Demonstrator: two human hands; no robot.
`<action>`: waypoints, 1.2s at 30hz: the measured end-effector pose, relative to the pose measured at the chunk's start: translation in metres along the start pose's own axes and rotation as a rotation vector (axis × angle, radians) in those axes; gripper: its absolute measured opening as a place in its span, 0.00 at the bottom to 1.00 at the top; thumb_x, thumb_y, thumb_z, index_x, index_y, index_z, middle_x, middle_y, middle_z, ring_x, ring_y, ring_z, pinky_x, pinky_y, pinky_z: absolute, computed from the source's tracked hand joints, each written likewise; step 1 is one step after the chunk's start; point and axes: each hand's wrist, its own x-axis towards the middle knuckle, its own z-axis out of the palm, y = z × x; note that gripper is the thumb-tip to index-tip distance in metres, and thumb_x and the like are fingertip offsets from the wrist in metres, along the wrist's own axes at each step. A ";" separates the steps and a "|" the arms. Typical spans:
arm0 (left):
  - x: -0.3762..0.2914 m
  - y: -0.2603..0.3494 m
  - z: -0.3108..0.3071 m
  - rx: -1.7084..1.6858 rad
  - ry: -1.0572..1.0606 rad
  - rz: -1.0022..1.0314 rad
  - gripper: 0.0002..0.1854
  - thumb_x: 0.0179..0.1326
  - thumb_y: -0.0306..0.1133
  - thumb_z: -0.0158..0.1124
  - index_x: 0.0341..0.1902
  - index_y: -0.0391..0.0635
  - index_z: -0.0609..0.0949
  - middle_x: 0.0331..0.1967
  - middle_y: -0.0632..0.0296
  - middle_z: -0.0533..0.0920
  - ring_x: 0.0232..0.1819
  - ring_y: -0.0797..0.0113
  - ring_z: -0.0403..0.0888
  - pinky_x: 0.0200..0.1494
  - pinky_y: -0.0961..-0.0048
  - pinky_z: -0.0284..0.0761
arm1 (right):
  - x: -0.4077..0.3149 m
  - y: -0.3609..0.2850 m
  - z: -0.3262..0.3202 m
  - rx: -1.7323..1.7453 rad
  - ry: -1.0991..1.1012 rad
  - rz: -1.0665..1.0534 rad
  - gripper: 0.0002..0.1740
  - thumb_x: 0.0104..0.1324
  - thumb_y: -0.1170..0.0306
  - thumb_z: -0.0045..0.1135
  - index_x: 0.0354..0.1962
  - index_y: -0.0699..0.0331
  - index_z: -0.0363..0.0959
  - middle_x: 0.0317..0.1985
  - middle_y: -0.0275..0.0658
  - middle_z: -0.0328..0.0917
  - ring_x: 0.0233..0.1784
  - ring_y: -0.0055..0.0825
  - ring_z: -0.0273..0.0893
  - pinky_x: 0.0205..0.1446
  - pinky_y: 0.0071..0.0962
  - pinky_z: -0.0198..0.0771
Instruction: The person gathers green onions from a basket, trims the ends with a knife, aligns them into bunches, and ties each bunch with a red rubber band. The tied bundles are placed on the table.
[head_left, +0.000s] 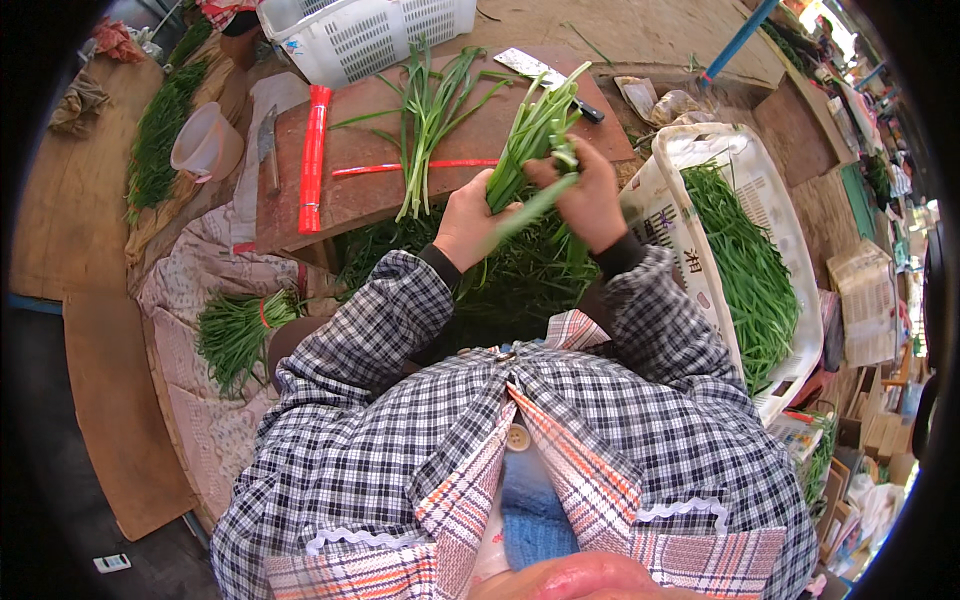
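Observation:
My left hand (466, 221) is closed around a bunch of green leafy stalks (517, 150), probably Chinese chives, whose pale ends point up and away. At its upper right, my right hand (592, 195) grips a few stalks with curled fingers; a blurred leaf hangs between both hands. Beyond them, a loose handful of the same stalks (427, 112) lies on a reddish board (367, 142), across a red tie strip (367, 171). A bundle of red strips (315, 161) rests at the board's left. Farther back is a cleaver (536, 67) with a black handle.
At right stands a white plastic crate (720, 292) holding green leaves. Another white crate (367, 45) is behind the board. A knife (270, 150) lies along the board's left edge, near a pink bucket (206, 142). A tied bunch (244, 330) sits on cloth at left. Cut leaves fill the space below my hands.

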 end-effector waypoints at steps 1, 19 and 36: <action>0.000 0.000 0.001 0.018 -0.012 -0.023 0.19 0.55 0.30 0.68 0.49 0.38 0.74 0.34 0.49 0.83 0.38 0.54 0.83 0.42 0.61 0.79 | -0.001 -0.001 0.009 0.083 -0.044 0.043 0.16 0.58 0.68 0.70 0.39 0.69 0.76 0.32 0.36 0.82 0.35 0.19 0.77 0.39 0.25 0.74; 0.003 0.016 -0.001 -0.450 -0.242 -0.105 0.21 0.55 0.23 0.66 0.54 0.36 0.76 0.43 0.65 0.80 0.45 0.74 0.75 0.51 0.72 0.73 | 0.007 0.004 -0.045 0.284 0.018 0.264 0.07 0.69 0.70 0.56 0.37 0.66 0.79 0.29 0.30 0.80 0.28 0.13 0.72 0.29 0.18 0.67; -0.003 0.014 0.002 -0.553 -0.512 -0.348 0.11 0.58 0.20 0.64 0.45 0.38 0.78 0.28 0.65 0.79 0.26 0.74 0.77 0.31 0.75 0.74 | 0.031 -0.043 -0.115 0.921 0.182 0.206 0.13 0.73 0.61 0.51 0.33 0.61 0.71 0.33 0.37 0.81 0.28 0.20 0.72 0.31 0.20 0.69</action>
